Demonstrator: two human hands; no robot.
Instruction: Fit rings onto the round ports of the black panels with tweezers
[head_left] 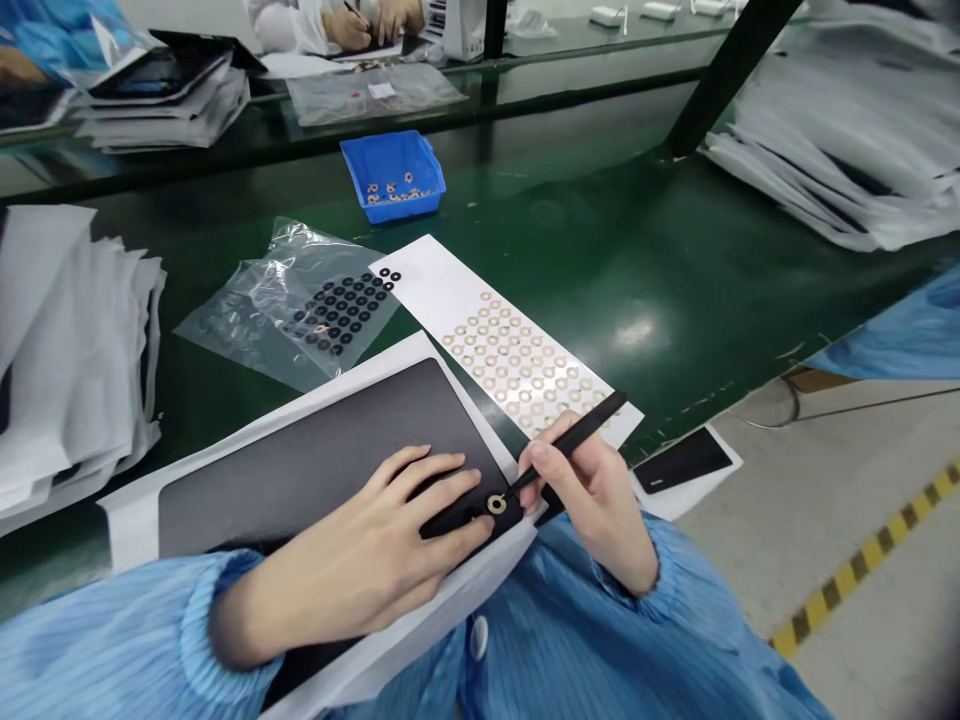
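My left hand [360, 540] lies flat with its fingers apart on a black strip [457, 520] that rests on a large dark grey panel [300, 470] backed by white sheet. A gold-coloured ring [496, 504] sits on the strip near my fingertips. My right hand [585, 490] grips a slim black pen-like tool [574, 435], its tip touching or almost touching the ring. Beyond them lies a white backing sheet [510, 345] carrying rows of small gold rings. A clear plastic bag [330, 310] holds many black rings.
A blue bin [392, 175] of gold rings stands on the green table [600, 260]. White wrapped stacks [67, 340] lie at the left, with more [840, 150] at the right. A co-worker's hands [367, 22] work across the far bench. A small dark panel [682, 460] sits by the table edge.
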